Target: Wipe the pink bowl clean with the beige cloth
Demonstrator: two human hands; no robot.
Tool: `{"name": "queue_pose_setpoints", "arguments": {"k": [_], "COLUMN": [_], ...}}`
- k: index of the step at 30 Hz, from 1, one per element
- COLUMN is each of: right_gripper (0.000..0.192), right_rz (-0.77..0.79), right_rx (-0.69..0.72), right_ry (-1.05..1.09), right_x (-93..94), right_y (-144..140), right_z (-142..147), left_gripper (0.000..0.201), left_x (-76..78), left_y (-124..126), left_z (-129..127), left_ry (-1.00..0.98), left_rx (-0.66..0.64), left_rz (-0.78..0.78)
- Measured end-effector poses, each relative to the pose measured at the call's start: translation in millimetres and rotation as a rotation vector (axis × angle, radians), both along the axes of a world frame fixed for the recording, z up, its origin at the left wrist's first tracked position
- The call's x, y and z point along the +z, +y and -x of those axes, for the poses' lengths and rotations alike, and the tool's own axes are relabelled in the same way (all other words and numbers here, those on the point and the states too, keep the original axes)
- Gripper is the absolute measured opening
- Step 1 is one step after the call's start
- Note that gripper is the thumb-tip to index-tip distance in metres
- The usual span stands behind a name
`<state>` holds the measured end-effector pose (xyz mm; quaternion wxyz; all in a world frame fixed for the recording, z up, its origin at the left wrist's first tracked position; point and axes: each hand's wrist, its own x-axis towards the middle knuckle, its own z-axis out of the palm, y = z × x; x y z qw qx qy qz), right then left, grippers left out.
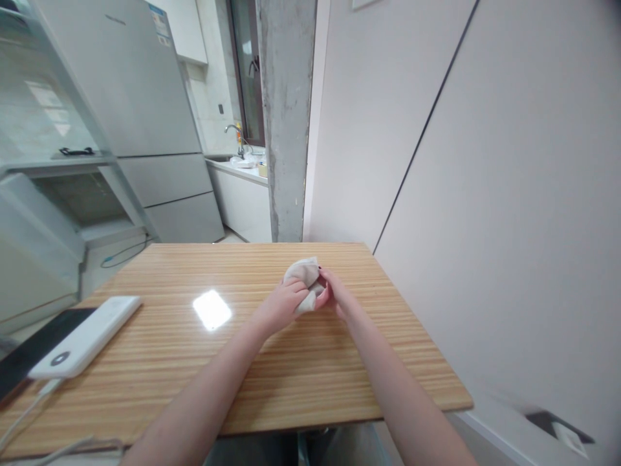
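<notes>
Forearms come in nearest the lens, both bare, converging from the bottom edge toward mid-worktop. We order the rest by size: wooden worktop fills the lower frame, long edge running left-right, right edge close to the white wall; grey fridge stands back left; concrete pillar behind the far edge; kitchen sink counter with a tap further back. On the worktop's left, well apart from the hands, we see a white slab-like device with a cable trailing off the near-left corner, lying on something dark. Small item last: a bunched beige cloth, sits just past centre toward the far edge, straight ahead of us. It reads as a rounded wad, no clear long axis. Left hand is closed over the cloth's near-left side, fingers curled on top. Right hand pinches the cloth's right side, fingertips meeting the left hand's. Both hands equally near, both gripping it. We can't tell whether the cloth rests on the worktop or is lifted just clear. Wrists low, palms turned inward toward each other.
</notes>
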<state>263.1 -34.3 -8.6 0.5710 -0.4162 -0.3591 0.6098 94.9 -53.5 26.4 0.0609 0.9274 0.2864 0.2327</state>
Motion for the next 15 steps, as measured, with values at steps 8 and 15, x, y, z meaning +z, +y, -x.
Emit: {"name": "queue_pose_setpoints", "arguments": {"k": [8, 15], "right_gripper": [0.053, 0.051], "right_rz": [-0.052, -0.09], "right_rx": [-0.288, -0.174], "right_ry": [-0.006, -0.068], "right_x": [-12.9, -10.9], "right_y": [-3.3, 1.5], "right_z": [11.8, 12.8], "left_gripper": [0.033, 0.014], "left_x": [-11.0, -14.1], "left_y": [-4.7, 4.4], "left_z": [-15.2, -8.3], "left_ry": [-0.119, -0.083], "left_rx": [0.168, 0.117], "left_rz": [-0.03, 0.024]}}
